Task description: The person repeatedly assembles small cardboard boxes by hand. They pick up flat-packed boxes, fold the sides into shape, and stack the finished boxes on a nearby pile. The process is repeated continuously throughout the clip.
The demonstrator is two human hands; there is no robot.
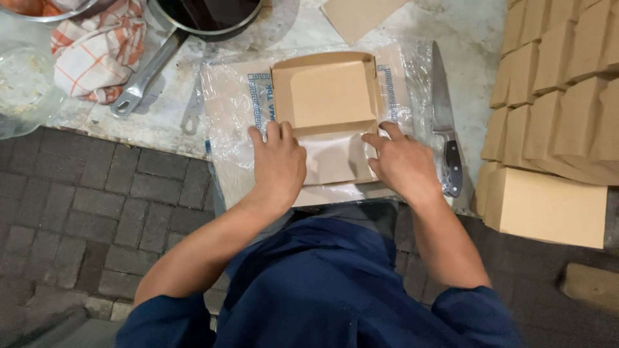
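An open brown cardboard box lies on a plastic-wrapped stack of flat cardboard. Inside its near half sits a sheet of pale paper. My left hand rests flat on the box's near left edge, fingers pressed on the cardboard. On the near right edge my right hand presses down, its fingers reaching to the box's side wall. Neither hand lifts anything.
A knife with a black handle lies just right of the box. Stacked folded brown boxes fill the right side. At the back left are a dark pan with a metal handle, a checked cloth and a clear plastic bag.
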